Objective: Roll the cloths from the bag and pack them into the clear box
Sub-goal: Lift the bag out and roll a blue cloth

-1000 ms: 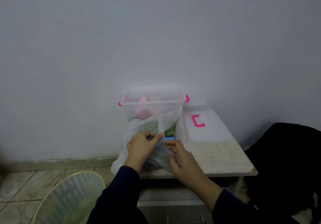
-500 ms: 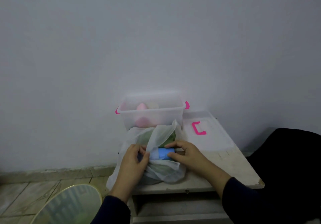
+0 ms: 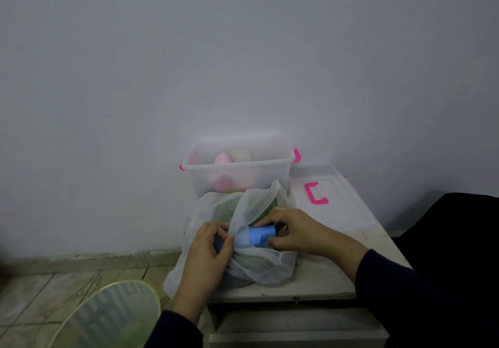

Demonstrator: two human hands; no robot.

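A thin white bag [image 3: 259, 266] lies on the small table [image 3: 318, 280], with green cloths showing through it. A blue cloth [image 3: 263, 235] sits at the bag's mouth. My left hand [image 3: 208, 255] grips its left end together with the bag's edge. My right hand [image 3: 294, 230] pinches the cloth's right end. Behind the bag stands the clear box [image 3: 270, 174] with pink clips; a pink roll [image 3: 222, 158] and a pale roll [image 3: 240, 155] lie inside it.
The box's clear lid [image 3: 332, 199] with a pink handle lies flat on the table to the right. A round yellow-rimmed glass top [image 3: 108, 318] is at lower left over tiled floor. Something dark [image 3: 453, 228] sits at the right. A wall stands close behind.
The view has tilted down slightly. My right hand moved from the bag's front up to the blue cloth's right end, and more of the blue cloth shows at the bag's mouth.
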